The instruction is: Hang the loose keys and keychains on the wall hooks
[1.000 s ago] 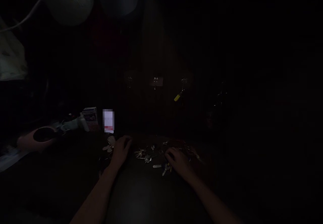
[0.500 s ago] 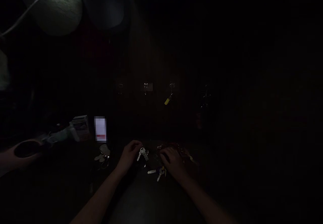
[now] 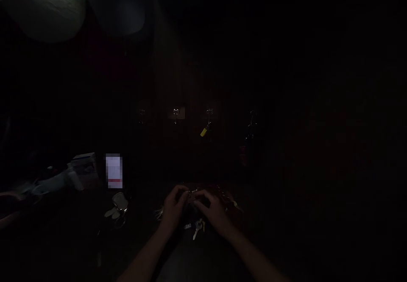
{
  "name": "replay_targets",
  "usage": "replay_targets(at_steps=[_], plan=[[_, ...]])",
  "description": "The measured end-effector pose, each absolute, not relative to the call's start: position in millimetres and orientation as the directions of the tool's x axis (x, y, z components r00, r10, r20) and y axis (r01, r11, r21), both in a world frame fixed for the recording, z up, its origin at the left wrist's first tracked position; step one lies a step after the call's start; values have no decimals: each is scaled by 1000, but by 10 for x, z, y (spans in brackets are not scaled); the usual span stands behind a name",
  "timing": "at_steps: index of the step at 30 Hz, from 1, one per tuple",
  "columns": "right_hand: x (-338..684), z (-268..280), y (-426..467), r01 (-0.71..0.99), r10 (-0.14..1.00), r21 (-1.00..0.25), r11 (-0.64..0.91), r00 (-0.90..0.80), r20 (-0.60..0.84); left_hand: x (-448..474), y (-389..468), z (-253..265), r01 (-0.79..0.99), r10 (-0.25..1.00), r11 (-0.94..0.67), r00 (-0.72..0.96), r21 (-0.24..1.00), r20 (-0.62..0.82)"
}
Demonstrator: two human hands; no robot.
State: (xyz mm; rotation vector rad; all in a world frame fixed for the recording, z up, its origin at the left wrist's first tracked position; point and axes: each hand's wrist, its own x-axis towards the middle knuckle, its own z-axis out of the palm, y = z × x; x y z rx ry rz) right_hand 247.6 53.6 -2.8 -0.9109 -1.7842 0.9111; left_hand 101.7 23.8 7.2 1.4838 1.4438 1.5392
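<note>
In very dim light my left hand (image 3: 173, 208) and my right hand (image 3: 213, 212) face each other low in the view, fingertips nearly meeting. Their fingers are closed around a small shiny metal piece (image 3: 193, 191), too dark to name for sure. Below it, between my wrists, a bunch of keys (image 3: 197, 227) lies on the dark table. Some pale keys (image 3: 159, 213) show just left of my left hand, partly hidden by it. Right of my right hand lies a reddish tangle with a light-coloured key (image 3: 235, 204).
Farther left lies another key bunch with a pale fob (image 3: 120, 201). Behind it stand a bright blurred screen (image 3: 113, 171) and a box (image 3: 85, 169). Metal hooks (image 3: 176, 114) line the dark wall, one holding a yellow tag (image 3: 204, 132). Dark items (image 3: 250, 137) hang at the right.
My left hand has moved right, up to my right hand, and keys that showed at its fingertips now lie to its left. The view has shifted slightly right.
</note>
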Motion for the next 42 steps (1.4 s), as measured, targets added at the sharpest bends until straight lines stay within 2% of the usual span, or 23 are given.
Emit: replay_targets(at_steps=[5, 11, 19, 25, 31, 37, 42], plan=[[2513, 19, 549, 188, 881, -881, 433, -293, 371, 978, 274, 85, 229, 942, -237, -183, 944, 281], [2533, 27, 559, 224, 861, -851, 476, -317, 398, 982, 336, 15, 194, 951, -198, -199, 961, 237], [2610, -47, 518, 445, 800, -669, 596, -405, 443, 985, 303, -46, 234, 950, -204, -185, 951, 250], [2638, -41, 501, 442, 756, -614, 654, -355, 550, 1072, 261, -12, 268, 948, -207, -184, 941, 261], [2621, 42, 404, 439, 777, -642, 629, -329, 536, 1121, 178, 17, 367, 936, -263, -127, 892, 328], [2530, 0, 415, 379, 810, -716, 586, -292, 508, 1070, 171, 10, 339, 934, -289, -107, 895, 342], [2496, 12, 428, 372, 800, -708, 600, -278, 532, 1044, 179, 12, 284, 946, -286, -66, 915, 316]])
